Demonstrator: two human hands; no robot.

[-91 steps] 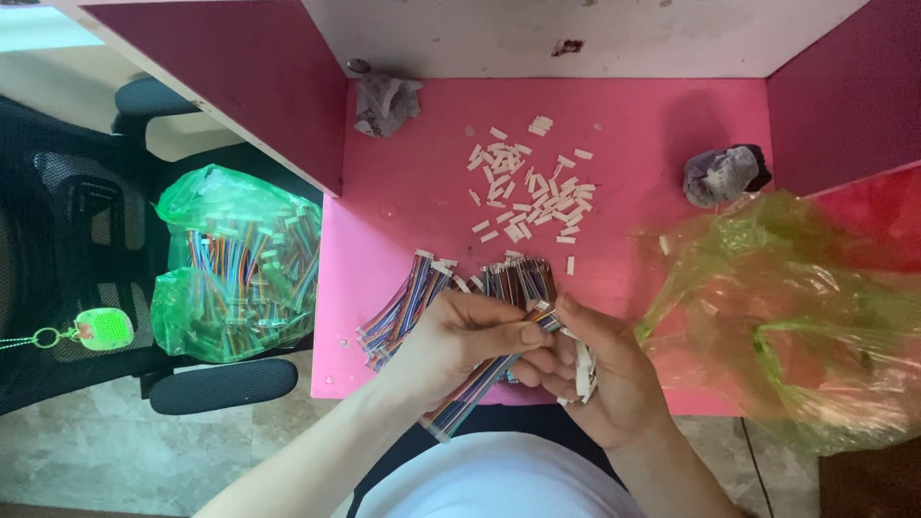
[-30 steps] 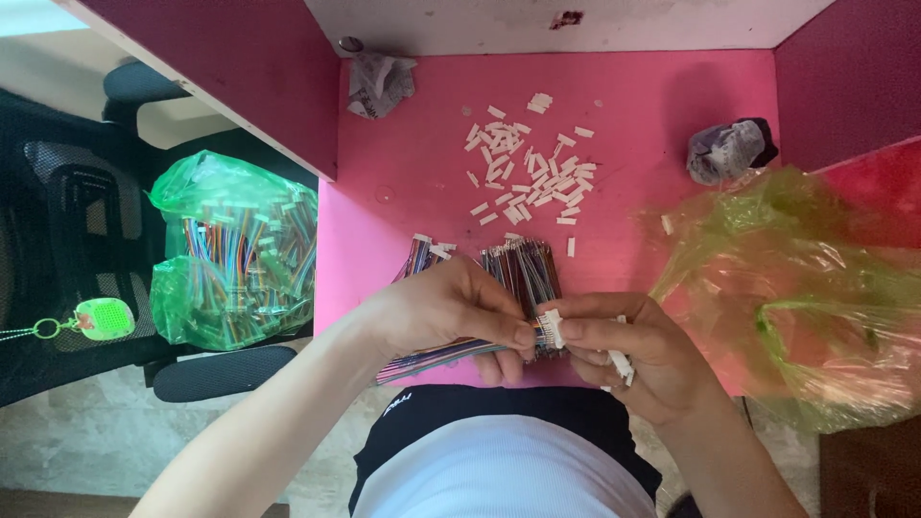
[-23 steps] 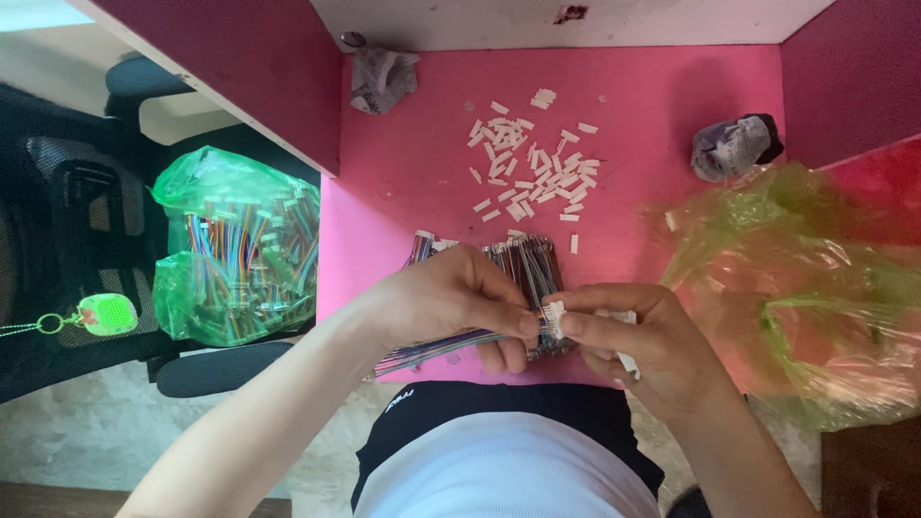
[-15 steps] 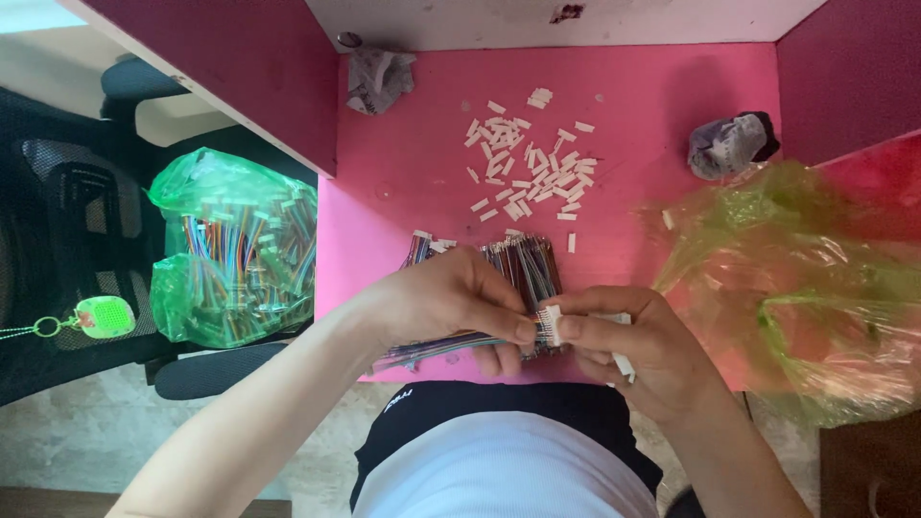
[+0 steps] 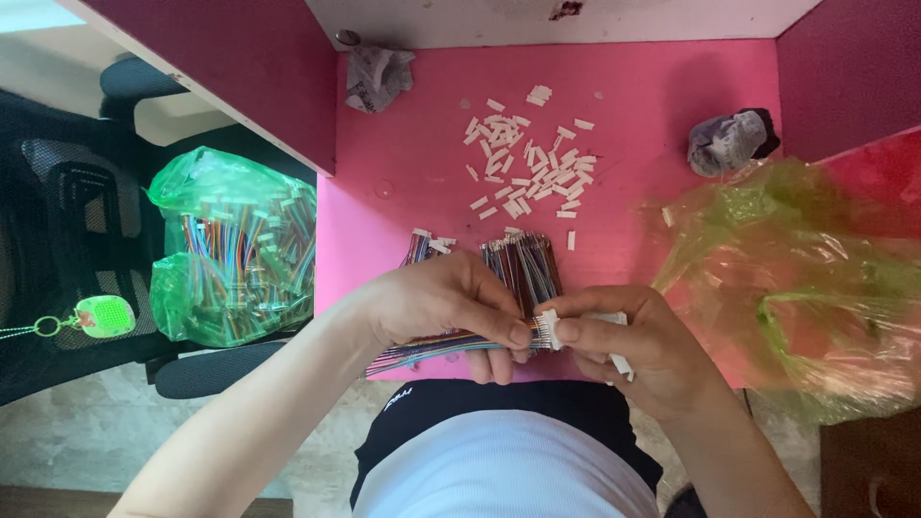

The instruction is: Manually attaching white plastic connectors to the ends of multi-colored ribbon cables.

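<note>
Left hand point(image 5: 446, 307) is closed around a flat bundle of coloured wires point(image 5: 422, 350), thumb and fingers pinching it right at the tip. Right hand point(image 5: 624, 336) meets it there, fingers closed on a small white plastic connector point(image 5: 550, 329) pressed against the wire ends; another white piece pokes out below its palm. All of this hangs just over the near edge of the pink table point(image 5: 662, 86).

Just beyond the hands lies a second bunch of dark wires point(image 5: 523, 264), and farther back a scatter of loose white connectors point(image 5: 528, 168). A crumpled grey wad point(image 5: 731, 142) sits at the right, a crinkled yellow-green plastic bag point(image 5: 796, 288) beside it. Off the table to the left, a green bag of finished wires point(image 5: 235, 251) rests on a black chair point(image 5: 67, 221).

Risk here, I'd say: the pinch is tiny, so a slip could splay the wires out of line or drop the connector over the table edge into the lap.

Hard to read: whether the wire ends are inside the connector, since the fingertips cover the joint. The bag's contents at right are a blur.
</note>
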